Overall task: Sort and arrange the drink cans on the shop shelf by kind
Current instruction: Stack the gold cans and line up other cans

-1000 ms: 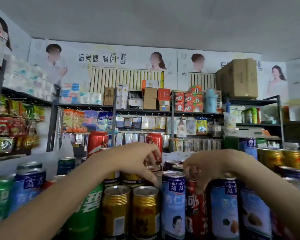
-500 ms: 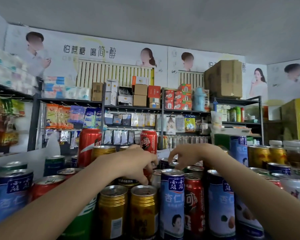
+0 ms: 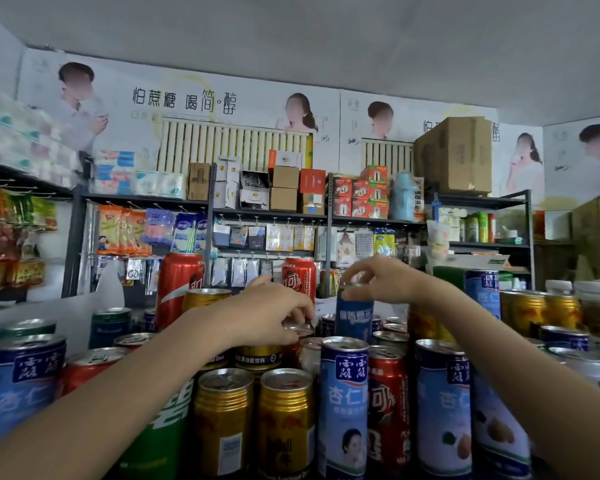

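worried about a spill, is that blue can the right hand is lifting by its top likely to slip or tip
The right hand pinches only the rim of the blue can, so it may swing or slip. Tall and narrow, it would probably tip if set down unevenly on the crowded can tops. Its weight cannot be judged.

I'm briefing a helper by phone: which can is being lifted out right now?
Look at the crowd of cans in front. Mid-pack, the right hand pinches the top of a blue can. It alone stands raised above its neighbours.
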The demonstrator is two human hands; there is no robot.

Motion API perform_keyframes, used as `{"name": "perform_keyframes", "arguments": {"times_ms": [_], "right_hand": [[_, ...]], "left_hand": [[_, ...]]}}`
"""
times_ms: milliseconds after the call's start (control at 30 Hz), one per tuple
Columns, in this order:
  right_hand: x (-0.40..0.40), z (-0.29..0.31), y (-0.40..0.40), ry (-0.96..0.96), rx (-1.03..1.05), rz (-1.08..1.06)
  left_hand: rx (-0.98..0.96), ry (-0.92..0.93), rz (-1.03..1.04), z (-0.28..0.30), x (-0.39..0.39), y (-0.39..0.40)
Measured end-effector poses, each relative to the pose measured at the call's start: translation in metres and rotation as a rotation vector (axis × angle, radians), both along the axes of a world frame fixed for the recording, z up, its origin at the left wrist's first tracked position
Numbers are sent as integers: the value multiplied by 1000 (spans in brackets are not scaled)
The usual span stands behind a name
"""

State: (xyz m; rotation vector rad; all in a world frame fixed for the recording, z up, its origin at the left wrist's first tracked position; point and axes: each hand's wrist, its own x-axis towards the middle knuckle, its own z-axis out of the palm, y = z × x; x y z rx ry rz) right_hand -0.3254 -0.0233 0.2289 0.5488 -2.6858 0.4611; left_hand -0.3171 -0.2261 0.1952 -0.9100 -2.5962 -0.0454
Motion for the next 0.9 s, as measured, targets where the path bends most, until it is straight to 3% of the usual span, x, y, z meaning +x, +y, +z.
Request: {"name": "perform_keyframes", "arguments": {"times_ms": [167,300,500,567,700,800,900], "right_hand": [[2,8,-4,19,54,-53],[-3,-11,-6,-116,176,-43],[-17,-20,-11,-158,337,-123],[-9,-9,-21,-106,295,-84],[12,7,-68,-112,-114,211],[4,-6,-106,-108,69,182],[-8,-21,-120,-41,-3,111]], "left_hand": [[141,151,65,11,6,-15],[219,116,124,16,6,-38],[325,53,164,15,0,-57],[335,43,190,14,-2,-62],[304,14,266,12,-3,-74],[316,2,300,11,-1,-82],[334,-15,310,7,-1,-86]]}}
